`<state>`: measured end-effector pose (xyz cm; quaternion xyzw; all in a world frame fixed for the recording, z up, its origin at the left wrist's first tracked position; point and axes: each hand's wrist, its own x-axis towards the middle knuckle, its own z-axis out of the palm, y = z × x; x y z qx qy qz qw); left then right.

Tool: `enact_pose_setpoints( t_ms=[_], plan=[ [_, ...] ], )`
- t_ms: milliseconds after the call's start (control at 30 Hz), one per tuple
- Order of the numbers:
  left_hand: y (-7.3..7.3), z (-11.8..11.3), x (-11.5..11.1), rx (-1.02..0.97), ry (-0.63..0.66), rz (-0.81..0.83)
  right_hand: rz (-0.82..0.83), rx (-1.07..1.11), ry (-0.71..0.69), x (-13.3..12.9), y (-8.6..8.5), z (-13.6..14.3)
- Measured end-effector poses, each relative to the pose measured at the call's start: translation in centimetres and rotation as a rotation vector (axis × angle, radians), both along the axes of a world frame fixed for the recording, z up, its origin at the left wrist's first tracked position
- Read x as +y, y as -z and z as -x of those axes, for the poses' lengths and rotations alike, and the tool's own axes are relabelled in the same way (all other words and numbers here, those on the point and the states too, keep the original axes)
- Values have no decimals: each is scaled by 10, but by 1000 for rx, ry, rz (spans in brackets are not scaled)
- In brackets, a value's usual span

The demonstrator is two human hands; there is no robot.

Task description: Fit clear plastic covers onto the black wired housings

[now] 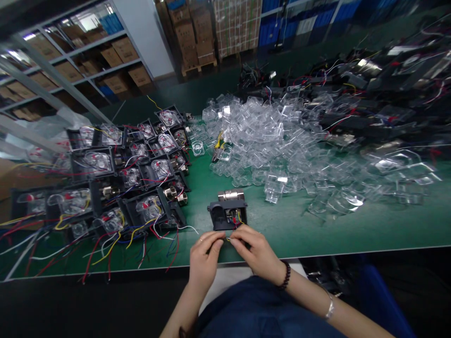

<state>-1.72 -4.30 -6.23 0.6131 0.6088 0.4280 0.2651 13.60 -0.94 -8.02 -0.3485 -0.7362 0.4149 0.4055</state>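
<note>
A black housing (219, 217) with a metal valve fitting (230, 195) behind it rests on the green table near its front edge. Inside its right half are small parts with red and yellow wires. Just in front of the housing, my left hand (205, 257) pinches thin wires between thumb and forefinger. My right hand (254, 249), with a dark bead bracelet at the wrist, pinches the same thin wires from the other side. The fingertips of both hands almost meet, and the wire ends between them are too small to make out.
Rows of wired black housings (93, 162) cover the left of the green table (197, 206). A heap of clear plastic parts (260, 131) spreads across the middle and right, with yellow-handled pliers (219, 141) at its left edge. Dark wired assemblies (373, 94) lie behind at right.
</note>
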Motion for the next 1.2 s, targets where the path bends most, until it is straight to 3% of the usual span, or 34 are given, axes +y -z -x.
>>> enact_pose_setpoints(
  t_ms=[100, 267, 367, 567, 633, 900, 1033, 1200],
  plan=[
    [1, 0, 2, 202, 113, -249, 20, 6, -1, 1, 1, 0],
    [2, -3, 6, 276, 113, -311, 25, 18, 10, 1, 1, 0],
    [-2, -6, 9, 201, 88, -199, 34, 31, 29, 1, 0, -2],
    [-5, -6, 14, -171, 18, 349, -77, 10, 43, 0, 0, -5],
    [-2, -5, 17, -311, 13, 460, -114, -2, 46, 0, 1, -5],
    [-13, -8, 21, -530, 17, 566, 25, 32, 30, 3, -3, -9],
    [-10, -11, 21, -649, 26, 617, 44, 42, 13, 3, -2, -10],
    [-8, -14, 20, -614, 17, 601, 55, 35, 30, 3, -1, -10]
  ],
)
